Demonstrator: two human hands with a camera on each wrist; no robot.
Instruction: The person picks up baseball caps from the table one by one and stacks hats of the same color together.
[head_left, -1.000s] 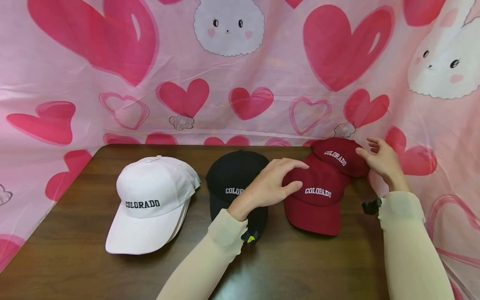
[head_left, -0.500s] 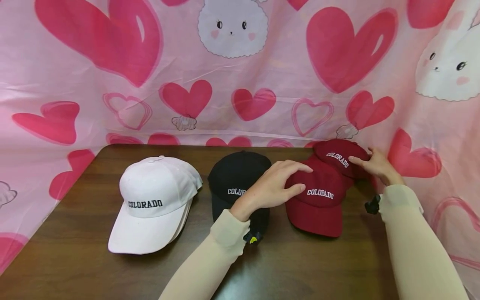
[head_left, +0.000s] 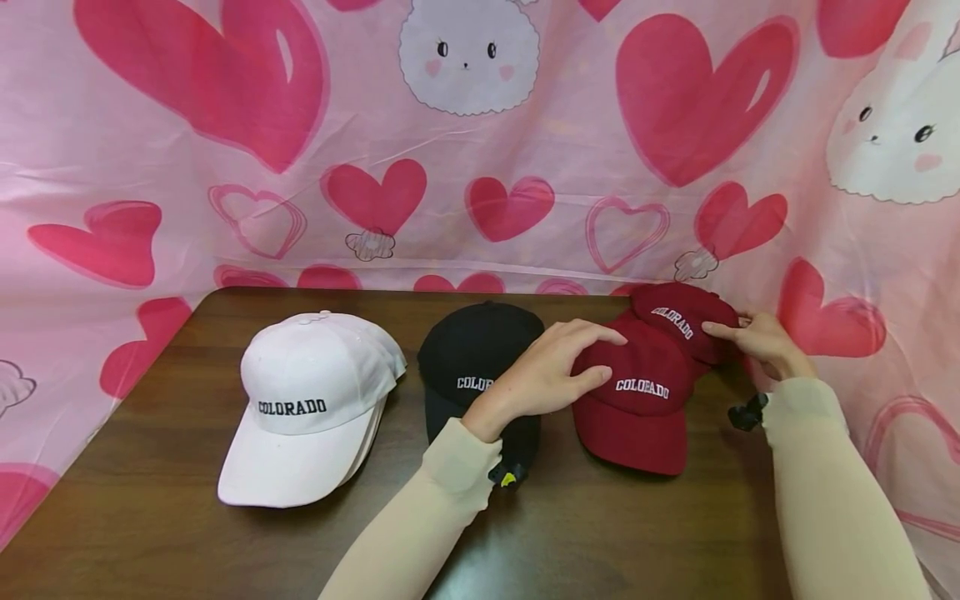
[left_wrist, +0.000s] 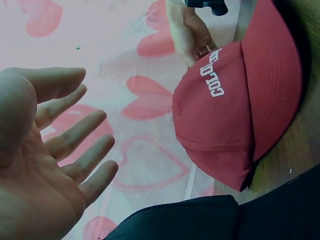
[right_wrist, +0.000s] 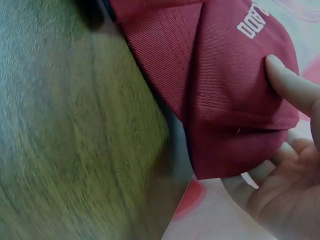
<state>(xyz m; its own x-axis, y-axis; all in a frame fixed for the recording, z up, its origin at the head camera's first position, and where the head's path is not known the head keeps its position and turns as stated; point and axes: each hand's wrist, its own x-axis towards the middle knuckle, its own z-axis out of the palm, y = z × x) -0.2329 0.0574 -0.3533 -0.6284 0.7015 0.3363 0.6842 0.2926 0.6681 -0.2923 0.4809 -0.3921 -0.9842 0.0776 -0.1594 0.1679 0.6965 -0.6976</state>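
Two dark red baseball caps lettered COLORADO overlap at the right of the table in the head view. My right hand grips the back red cap at its right side. In the right wrist view the thumb presses on that cap's crown, and the other fingers lie behind its lower edge. The front red cap covers part of the back one's brim. My left hand holds nothing; it hovers over the black cap, fingers apart, with its fingertips overlapping the front red cap in the head view.
A stack of white COLORADO caps stands on the left of the brown wooden table. Pink cloth with hearts and rabbits hangs behind and along both sides.
My right hand has moved in on the back red cap, and its thumb and fingers have closed on the side. The left hand stays almost where it was.
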